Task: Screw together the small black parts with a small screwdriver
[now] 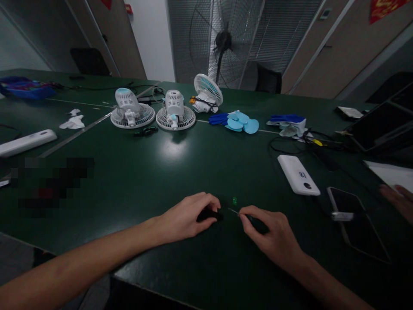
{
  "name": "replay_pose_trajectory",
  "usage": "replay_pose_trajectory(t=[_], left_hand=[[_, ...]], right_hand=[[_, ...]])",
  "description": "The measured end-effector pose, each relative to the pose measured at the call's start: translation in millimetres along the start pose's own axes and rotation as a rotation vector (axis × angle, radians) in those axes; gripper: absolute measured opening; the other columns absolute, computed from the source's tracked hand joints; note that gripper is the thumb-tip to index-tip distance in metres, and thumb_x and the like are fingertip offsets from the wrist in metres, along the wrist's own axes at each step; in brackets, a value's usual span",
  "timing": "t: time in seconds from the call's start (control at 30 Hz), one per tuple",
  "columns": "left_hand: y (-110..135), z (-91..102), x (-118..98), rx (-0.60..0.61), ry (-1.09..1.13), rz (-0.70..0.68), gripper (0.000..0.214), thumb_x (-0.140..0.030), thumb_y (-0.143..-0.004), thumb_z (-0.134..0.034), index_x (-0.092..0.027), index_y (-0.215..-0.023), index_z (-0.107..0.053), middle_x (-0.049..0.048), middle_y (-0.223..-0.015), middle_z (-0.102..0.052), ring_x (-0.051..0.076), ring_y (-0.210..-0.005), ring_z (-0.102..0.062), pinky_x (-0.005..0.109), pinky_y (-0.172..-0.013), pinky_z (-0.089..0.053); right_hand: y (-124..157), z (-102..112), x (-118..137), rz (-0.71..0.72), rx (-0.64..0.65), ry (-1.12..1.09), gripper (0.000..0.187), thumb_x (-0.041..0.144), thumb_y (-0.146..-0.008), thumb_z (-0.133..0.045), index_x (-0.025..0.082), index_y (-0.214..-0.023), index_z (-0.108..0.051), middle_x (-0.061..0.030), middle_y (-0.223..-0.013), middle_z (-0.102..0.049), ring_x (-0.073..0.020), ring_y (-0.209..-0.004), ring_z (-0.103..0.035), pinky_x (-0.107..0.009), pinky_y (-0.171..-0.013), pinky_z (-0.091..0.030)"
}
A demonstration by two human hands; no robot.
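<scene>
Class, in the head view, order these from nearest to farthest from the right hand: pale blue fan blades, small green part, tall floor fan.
1. small green part: on the table just before the right hand.
2. pale blue fan blades: farther across the table.
3. tall floor fan: beyond the table.

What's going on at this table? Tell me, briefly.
A person works at a dark green table. Their left hand holds a small black part on the tabletop; their right hand holds a thin screwdriver, tip pointed at that part. A tiny green piece lies just beyond. Three small white fans and loose blue blades sit farther back. Another person's hand shows at the right edge.
</scene>
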State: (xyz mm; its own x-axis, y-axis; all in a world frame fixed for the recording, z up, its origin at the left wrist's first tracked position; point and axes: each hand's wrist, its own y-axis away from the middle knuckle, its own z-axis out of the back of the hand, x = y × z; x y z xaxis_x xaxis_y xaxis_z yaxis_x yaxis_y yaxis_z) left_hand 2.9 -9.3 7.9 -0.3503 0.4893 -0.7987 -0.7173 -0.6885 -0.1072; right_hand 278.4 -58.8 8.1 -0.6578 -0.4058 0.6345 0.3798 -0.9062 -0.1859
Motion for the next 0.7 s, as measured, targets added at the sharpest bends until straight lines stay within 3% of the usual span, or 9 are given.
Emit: replay_pose_trajectory(t=[0.1,0.27,0.43,0.57,0.7], left_hand=[[-4.6,0.7,-1.4,-0.015,-0.075,-0.029,0.028,-0.019,-0.097,-0.06,-0.021,-0.125,-0.056,0.0072,-0.116,-0.063,0.019,-0.103,-0.06,0.032,-0.088,-0.051],[-34.8,-7.8,-5.0,0.084,-0.363,-0.251,0.049,-0.021,-0.1,-0.051,-0.018,-0.149,-0.046,0.0125,-0.119,-0.06,0.024,-0.106,-0.056,0.039,-0.096,-0.048],[-47.7,-9.9,-4.4,0.109,-0.604,-0.313,0.046,-0.026,-0.102,-0.049,-0.009,-0.144,-0.054,0.0148,-0.114,-0.059,0.025,-0.104,-0.055,0.039,-0.093,-0.047],[-23.0,20.6,12.4,0.068,-0.72,-0.206,0.045,-0.025,-0.104,-0.044,-0.013,-0.146,-0.055,0.0138,-0.115,-0.059,0.025,-0.103,-0.055,0.04,-0.095,-0.046],[14.9,82.7,59.6,-0.095,-0.843,0.018,0.046,-0.028,-0.104,-0.04,-0.017,-0.145,-0.058,0.0137,-0.115,-0.06,0.025,-0.104,-0.055,0.04,-0.095,-0.047]], right_hand=[[-0.8,1.5,0.8,-0.011,-0.065,-0.007,0.014,0.027,-0.101,-0.055,0.023,-0.101,-0.068,0.0022,-0.08,-0.071,-0.0133,-0.063,-0.067,-0.026,-0.061,-0.05],[-0.6,2.1,-0.1,-0.035,-0.209,-0.006,0.015,0.029,-0.101,-0.057,0.022,-0.1,-0.069,-0.0003,-0.082,-0.073,-0.0148,-0.063,-0.068,-0.026,-0.06,-0.051],[-0.8,6.2,-1.4,-0.042,-0.255,0.006,0.017,0.03,-0.1,-0.056,0.021,-0.097,-0.07,-0.0015,-0.08,-0.073,-0.0155,-0.062,-0.068,-0.026,-0.057,-0.05],[-1.6,7.9,-0.5,-0.024,-0.2,-0.027,0.016,0.029,-0.101,-0.056,0.021,-0.098,-0.069,0.0002,-0.079,-0.072,-0.0141,-0.061,-0.067,-0.025,-0.056,-0.05],[-2.0,8.1,0.5,-0.024,-0.163,-0.051,0.017,0.029,-0.102,-0.055,0.021,-0.101,-0.069,0.0002,-0.081,-0.072,-0.0138,-0.063,-0.067,-0.025,-0.056,-0.05]])
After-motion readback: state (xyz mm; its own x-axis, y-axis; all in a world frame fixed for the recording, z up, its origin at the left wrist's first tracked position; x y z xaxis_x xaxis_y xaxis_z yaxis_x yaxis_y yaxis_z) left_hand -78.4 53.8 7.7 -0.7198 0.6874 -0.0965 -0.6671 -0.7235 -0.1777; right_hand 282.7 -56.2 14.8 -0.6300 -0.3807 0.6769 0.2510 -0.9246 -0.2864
